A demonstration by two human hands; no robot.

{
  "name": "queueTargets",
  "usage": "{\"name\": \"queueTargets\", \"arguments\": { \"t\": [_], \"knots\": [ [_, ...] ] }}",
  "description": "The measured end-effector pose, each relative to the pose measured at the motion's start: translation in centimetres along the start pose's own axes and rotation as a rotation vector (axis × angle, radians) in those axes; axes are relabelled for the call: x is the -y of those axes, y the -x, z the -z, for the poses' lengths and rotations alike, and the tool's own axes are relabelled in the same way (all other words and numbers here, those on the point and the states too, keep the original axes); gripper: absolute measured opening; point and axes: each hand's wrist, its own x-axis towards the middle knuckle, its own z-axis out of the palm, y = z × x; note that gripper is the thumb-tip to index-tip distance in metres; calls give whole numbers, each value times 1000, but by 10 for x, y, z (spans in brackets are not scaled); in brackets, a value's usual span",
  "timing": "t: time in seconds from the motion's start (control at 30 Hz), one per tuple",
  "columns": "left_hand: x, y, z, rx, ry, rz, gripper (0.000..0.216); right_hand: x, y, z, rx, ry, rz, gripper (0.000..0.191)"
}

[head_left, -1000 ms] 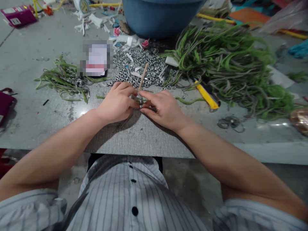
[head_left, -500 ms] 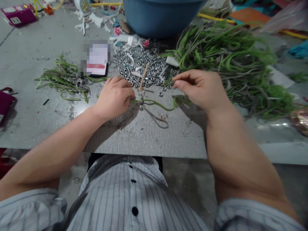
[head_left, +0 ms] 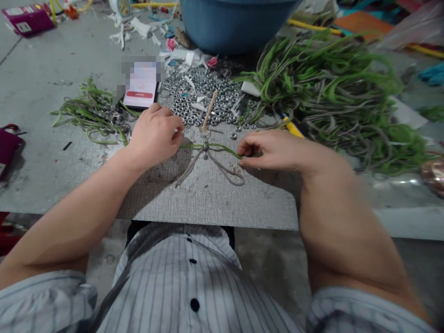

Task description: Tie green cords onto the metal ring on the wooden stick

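A green cord (head_left: 218,147) lies stretched left to right on the grey table (head_left: 215,199), threaded through small metal nuts (head_left: 206,149) at its middle. My left hand (head_left: 156,135) is closed, pinching the cord's left end. My right hand (head_left: 274,150) is closed, pinching its right end. Grey cord loops (head_left: 225,171) trail toward me from the middle. A thin wooden stick (head_left: 209,110) stands tilted just behind the cord, at the edge of a heap of silver nuts (head_left: 201,95).
A big pile of green and grey cords (head_left: 333,92) fills the right side, with a yellow utility knife (head_left: 293,129) partly under it. A smaller cord bundle (head_left: 90,113) and a phone (head_left: 140,85) lie at the left. A blue tub (head_left: 232,21) stands behind.
My hands, joined at the middle a second ago, have parted. The right hand went out to the cord pile, then came back and took the cord's right end. The left slid leftward.
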Motion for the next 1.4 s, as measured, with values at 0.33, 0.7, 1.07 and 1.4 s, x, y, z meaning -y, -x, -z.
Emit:
{"name": "queueTargets", "arguments": {
  "t": [0.33, 0.7, 1.07, 1.4],
  "knots": [
    [-10, 0, 4, 18, 103, -64, 25, 3, -11, -23, -360, -708, 61, 23],
    [-21, 5, -9, 23, 288, -245, 31, 17, -22, -33, -344, -1166, 12, 34],
    [-4, 3, -4, -52, 130, -173, 28, 3, -29, -45, -785, -764, -75, 16],
    [4, 13, 15, 216, -222, -86, 20, 2, -24, -45, -915, -91, 128, 15]
  ]
}}
